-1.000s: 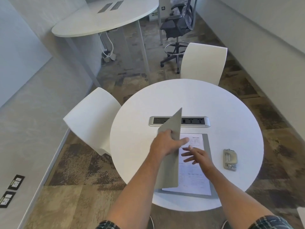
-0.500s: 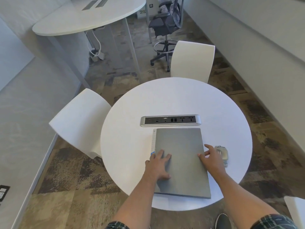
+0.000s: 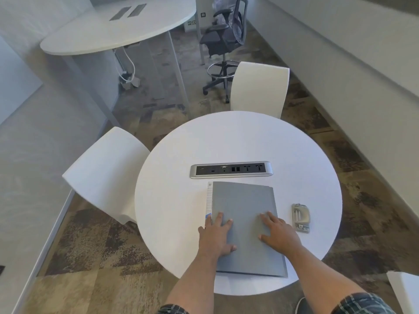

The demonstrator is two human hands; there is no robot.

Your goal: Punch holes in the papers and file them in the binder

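A grey binder [image 3: 244, 205] lies closed on the round white table [image 3: 172, 200], its white spine strip along the left edge. The papers are hidden inside it. My left hand [image 3: 217, 236] rests flat on the cover's lower left, fingers spread. My right hand [image 3: 278, 234] lies flat on the cover's right side. A metal hole punch [image 3: 300, 217] sits on the table just right of the binder, a little beyond my right hand.
A silver power socket strip [image 3: 231, 169] is set into the table just behind the binder. White chairs stand at the left [image 3: 106, 173] and at the far side [image 3: 258, 87]. A black office chair [image 3: 224, 39] and a second white table [image 3: 118, 28] stand further back.
My left hand swung the binder cover down over the papers and shut it. Both hands now lie flat on the closed cover; my right hand moved from the binder's right edge onto it.
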